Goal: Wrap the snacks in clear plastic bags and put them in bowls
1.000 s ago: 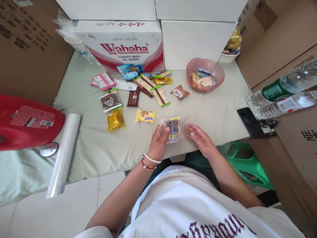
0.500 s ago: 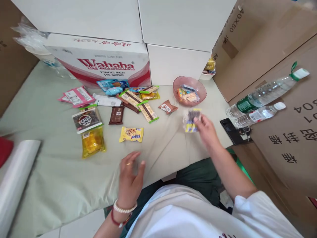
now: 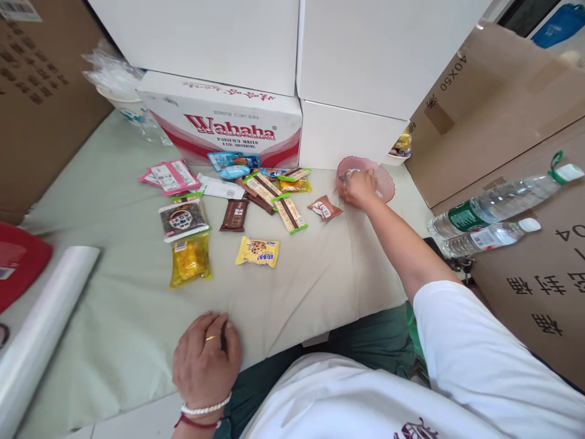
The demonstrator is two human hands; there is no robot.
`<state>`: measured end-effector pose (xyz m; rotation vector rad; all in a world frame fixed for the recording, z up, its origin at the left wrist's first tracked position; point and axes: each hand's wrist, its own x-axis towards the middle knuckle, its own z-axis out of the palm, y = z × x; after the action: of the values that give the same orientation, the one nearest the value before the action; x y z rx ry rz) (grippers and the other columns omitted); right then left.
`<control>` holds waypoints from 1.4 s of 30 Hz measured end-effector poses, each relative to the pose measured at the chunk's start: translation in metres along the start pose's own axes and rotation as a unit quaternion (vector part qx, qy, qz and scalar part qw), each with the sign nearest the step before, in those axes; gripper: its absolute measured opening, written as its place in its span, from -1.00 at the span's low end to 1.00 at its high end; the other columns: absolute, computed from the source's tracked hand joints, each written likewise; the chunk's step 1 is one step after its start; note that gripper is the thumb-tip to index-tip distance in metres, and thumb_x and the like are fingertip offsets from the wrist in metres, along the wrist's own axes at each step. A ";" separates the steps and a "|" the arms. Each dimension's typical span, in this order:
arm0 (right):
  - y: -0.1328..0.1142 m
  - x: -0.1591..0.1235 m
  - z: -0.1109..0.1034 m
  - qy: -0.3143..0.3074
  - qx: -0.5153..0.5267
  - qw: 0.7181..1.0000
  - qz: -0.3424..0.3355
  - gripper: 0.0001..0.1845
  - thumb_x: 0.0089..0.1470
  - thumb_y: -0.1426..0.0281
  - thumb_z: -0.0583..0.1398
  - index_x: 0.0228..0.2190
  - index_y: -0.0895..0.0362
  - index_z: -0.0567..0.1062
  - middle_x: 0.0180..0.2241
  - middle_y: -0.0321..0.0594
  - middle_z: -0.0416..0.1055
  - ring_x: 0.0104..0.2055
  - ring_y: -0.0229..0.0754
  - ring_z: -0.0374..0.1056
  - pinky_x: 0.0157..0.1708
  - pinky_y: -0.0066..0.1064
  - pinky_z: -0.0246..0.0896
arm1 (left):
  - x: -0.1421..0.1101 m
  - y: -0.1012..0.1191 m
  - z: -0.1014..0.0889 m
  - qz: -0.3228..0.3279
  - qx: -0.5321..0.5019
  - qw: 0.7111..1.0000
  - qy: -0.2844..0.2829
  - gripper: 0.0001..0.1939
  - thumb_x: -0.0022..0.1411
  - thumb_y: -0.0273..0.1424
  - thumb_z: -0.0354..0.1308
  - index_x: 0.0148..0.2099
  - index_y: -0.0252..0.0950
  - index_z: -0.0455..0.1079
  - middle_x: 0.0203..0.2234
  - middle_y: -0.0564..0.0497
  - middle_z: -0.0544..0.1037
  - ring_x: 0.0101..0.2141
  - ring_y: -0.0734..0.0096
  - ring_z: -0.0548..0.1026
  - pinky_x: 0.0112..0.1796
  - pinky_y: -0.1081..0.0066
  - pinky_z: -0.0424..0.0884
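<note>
My right hand (image 3: 360,188) reaches down into the pink ribbed bowl (image 3: 388,186), its fingers bent and partly hidden. Wrapped snacks lie in the bowl; whatever is under those fingers cannot be made out. Near the front edge of the cloth-covered table, my left hand (image 3: 208,356) rests palm down, fingers drawn together and holding nothing visible. Ahead of it are a yellow snack packet (image 3: 258,252) and a yellow clear-wrapped cake (image 3: 191,261). A small brown packet (image 3: 325,208) lies just left of the bowl.
Several snack bars (image 3: 290,213), pink packets (image 3: 172,177) and a black-and-white packet (image 3: 183,219) lie before the Wahaha box (image 3: 228,131). White boxes rise behind. Bottles (image 3: 503,201) are at right; a plastic film roll (image 3: 50,329) and red container (image 3: 21,262) at left.
The clear snack packet passed from my left hand to my right, which then moved into the bowl. My left hand drew back to the table edge and closed. The view shifted.
</note>
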<state>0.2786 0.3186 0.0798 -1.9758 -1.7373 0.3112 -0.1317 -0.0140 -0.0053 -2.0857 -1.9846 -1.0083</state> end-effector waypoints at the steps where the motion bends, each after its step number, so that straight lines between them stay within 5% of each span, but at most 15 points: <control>1: -0.003 -0.003 -0.001 0.005 -0.031 0.999 0.020 -0.46 0.44 0.24 -0.09 -0.20 0.40 0.50 -0.01 0.27 0.44 0.28 0.10 0.14 0.24 0.04 0.01 | 0.000 0.002 0.000 0.018 0.014 1.000 0.009 -0.82 0.21 -0.48 0.24 -0.10 -0.26 0.49 -0.12 -0.16 0.62 -0.06 0.03 0.58 -0.06 0.11 0.48; 5: -0.010 -0.022 -0.019 0.056 -0.148 0.986 0.050 -0.42 0.44 0.16 -0.10 -0.01 0.36 0.51 0.12 0.27 0.36 0.27 0.22 0.05 0.21 0.12 0.03 | 0.002 0.005 -0.003 0.075 0.042 0.996 0.038 -0.79 0.19 -0.57 0.25 -0.10 -0.30 0.47 -0.18 -0.15 0.64 -0.12 0.09 0.61 -0.09 0.19 0.50; 7: -0.007 -0.041 -0.026 0.081 -0.167 0.983 -0.011 -0.44 0.43 0.14 -0.08 0.05 0.27 0.50 0.14 0.19 0.35 0.24 0.22 0.05 0.20 0.09 0.04 | 0.003 0.006 -0.004 0.076 0.048 0.995 0.043 -0.77 0.18 -0.59 0.26 -0.10 -0.30 0.46 -0.19 -0.15 0.64 -0.12 0.09 0.61 -0.10 0.19 0.50; 10: 0.006 -0.071 -0.026 0.027 -0.216 0.969 -0.118 -0.54 0.38 0.20 0.00 -0.03 0.22 0.54 0.00 0.14 0.43 0.14 0.21 0.14 0.16 0.08 0.09 | 0.002 0.007 -0.003 0.075 0.050 0.995 0.043 -0.76 0.18 -0.60 0.26 -0.09 -0.29 0.46 -0.19 -0.14 0.64 -0.12 0.10 0.60 -0.10 0.20 0.50; 12: 0.012 -0.085 -0.022 -0.006 -0.233 0.962 -0.142 -0.60 0.34 0.25 0.03 -0.08 0.23 0.56 -0.06 0.16 0.45 0.10 0.24 0.16 0.11 0.11 0.13 | 0.001 0.007 -0.002 0.074 0.051 0.995 0.042 -0.75 0.18 -0.60 0.25 -0.09 -0.29 0.46 -0.19 -0.14 0.63 -0.12 0.09 0.60 -0.09 0.19 0.50; 15: 0.007 -0.097 -0.016 0.055 -0.216 0.964 -0.148 -0.60 0.31 0.31 0.05 0.00 0.23 0.55 0.03 0.20 0.41 0.17 0.28 0.09 0.13 0.14 0.11 | 0.001 0.006 -0.001 0.075 0.053 0.995 0.040 -0.76 0.18 -0.60 0.24 -0.09 -0.30 0.46 -0.19 -0.15 0.63 -0.11 0.08 0.59 -0.08 0.18 0.49; 17: -0.005 -0.104 -0.009 0.061 -0.191 0.959 -0.201 -0.58 0.33 0.34 0.02 0.07 0.20 0.51 0.11 0.15 0.37 0.22 0.24 0.08 0.20 0.10 0.07 | 0.000 0.006 -0.001 0.075 0.053 0.995 0.038 -0.75 0.18 -0.60 0.23 -0.09 -0.29 0.45 -0.19 -0.14 0.62 -0.11 0.08 0.59 -0.08 0.18 0.49; 19: -0.018 -0.111 0.005 -0.003 -0.166 0.954 -0.251 -0.56 0.36 0.33 0.00 0.13 0.16 0.48 0.13 0.09 0.39 0.19 0.16 0.16 0.21 0.02 0.11 | -0.001 0.006 0.000 0.071 0.048 0.996 0.038 -0.75 0.19 -0.61 0.22 -0.08 -0.29 0.45 -0.19 -0.14 0.62 -0.10 0.08 0.58 -0.07 0.18 0.49; 23: -0.030 -0.127 0.046 -0.090 -0.111 0.956 -0.256 -0.35 0.32 0.17 0.09 0.29 0.29 0.30 0.30 0.23 0.23 0.26 0.22 0.18 0.25 0.05 0.16 | -0.003 0.013 -0.001 0.049 0.032 0.998 0.019 -0.79 0.24 -0.58 0.19 -0.08 -0.31 0.45 -0.18 -0.16 0.60 -0.07 0.08 0.55 -0.04 0.14 0.49; 28: -0.034 -0.151 0.067 -0.025 0.002 0.960 -0.280 -0.27 0.34 0.11 0.05 0.37 0.25 0.16 0.37 0.22 0.16 0.39 0.21 0.09 0.33 0.14 0.08 | 0.007 0.010 -0.017 0.004 -0.058 0.998 -0.006 -0.87 0.36 -0.51 0.13 -0.10 -0.24 0.46 -0.19 -0.08 0.58 -0.09 0.22 0.54 -0.07 0.22 0.50; 33: -0.003 -0.200 0.038 0.027 0.005 0.962 -0.273 -0.48 0.35 0.17 0.08 0.22 0.15 0.40 0.27 0.11 0.33 0.29 0.19 0.26 0.26 0.11 0.22 | 0.021 -0.033 -0.054 -0.103 -0.041 0.990 0.084 -0.87 0.40 -0.46 0.09 -0.17 -0.23 0.47 -0.27 -0.04 0.56 -0.16 0.27 0.53 -0.07 0.23 0.48; 36: 0.032 -0.237 0.025 0.019 -0.032 0.965 -0.260 -0.57 0.36 0.19 0.06 0.05 0.17 0.53 0.17 0.11 0.43 0.18 0.19 0.35 0.16 0.10 0.32 | 0.027 -0.057 -0.064 -0.151 -0.024 0.985 0.078 -0.83 0.41 -0.38 0.08 -0.24 -0.21 0.47 -0.32 -0.01 0.55 -0.25 0.31 0.53 -0.19 0.29 0.47; 42: 0.058 -0.291 0.022 0.006 -0.051 0.970 -0.237 -0.53 0.39 0.24 0.03 0.18 0.19 0.45 0.20 0.10 0.41 0.23 0.15 0.33 0.21 0.11 0.29 | 0.083 -0.047 -0.029 -0.111 -0.084 0.990 -0.001 -0.80 0.40 -0.31 0.05 -0.22 -0.20 0.47 -0.30 -0.04 0.55 -0.21 0.27 0.53 -0.13 0.26 0.48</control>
<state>0.2701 0.0354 -0.0101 -1.5514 -2.1800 0.0436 -0.1913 0.0496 0.0427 -1.9739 -2.2455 -1.2513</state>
